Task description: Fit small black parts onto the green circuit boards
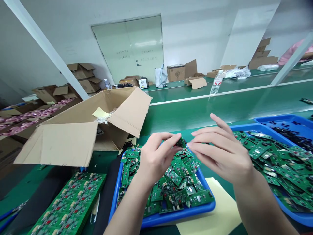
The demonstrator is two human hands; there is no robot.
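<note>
My left hand (156,156) is closed, pinching a small green circuit board (181,142) between thumb and fingers above a blue tray (207,209). Close to the board's right side is my right hand (222,150). Its lower fingertips come together at the board, while one upper finger sticks up. What these fingertips hold, if anything, is too small and hidden to make out. Many loose circuit boards (174,176) with red and white parts lie heaped in the tray below both hands.
On the left stand an open cardboard box (66,143) and a stack of panelled circuit boards (73,202). To the right, another blue tray (300,219) holds boards, and a further tray (274,118) holds small black parts (293,135). A water bottle (216,83) stands behind. Yellow paper (215,218) lies in front.
</note>
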